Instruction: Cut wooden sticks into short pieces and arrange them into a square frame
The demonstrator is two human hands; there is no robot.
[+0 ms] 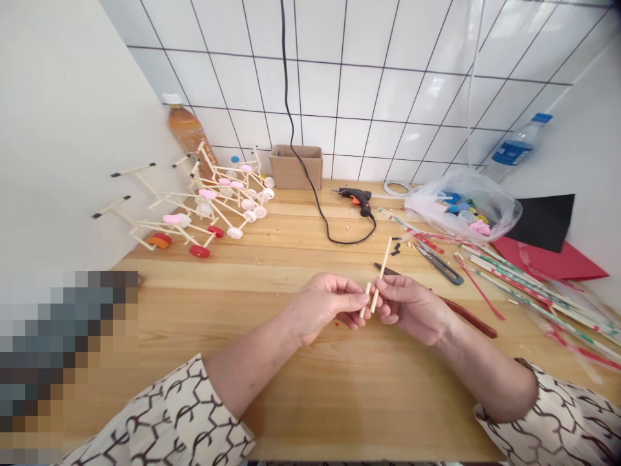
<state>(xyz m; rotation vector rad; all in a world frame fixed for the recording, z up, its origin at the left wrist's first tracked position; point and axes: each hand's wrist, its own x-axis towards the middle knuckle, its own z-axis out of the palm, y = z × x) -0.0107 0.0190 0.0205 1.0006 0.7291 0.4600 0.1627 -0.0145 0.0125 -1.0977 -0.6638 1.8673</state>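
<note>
Pliers [468, 315] just beyond the hands [323, 307] [412, 309]

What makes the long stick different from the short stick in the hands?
The long wooden stick rises far above the fingers, but the short wooden stick barely pokes past them. The long stick is at the right hand, the short stick at the left hand. Both are pale, thin and tilted the same way.

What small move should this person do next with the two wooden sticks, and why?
Probably hold the two wooden sticks steady and check their angle. The left hand and right hand pinch them close together, and the wheeled stick frames by the wall show similar joined sticks.
</note>
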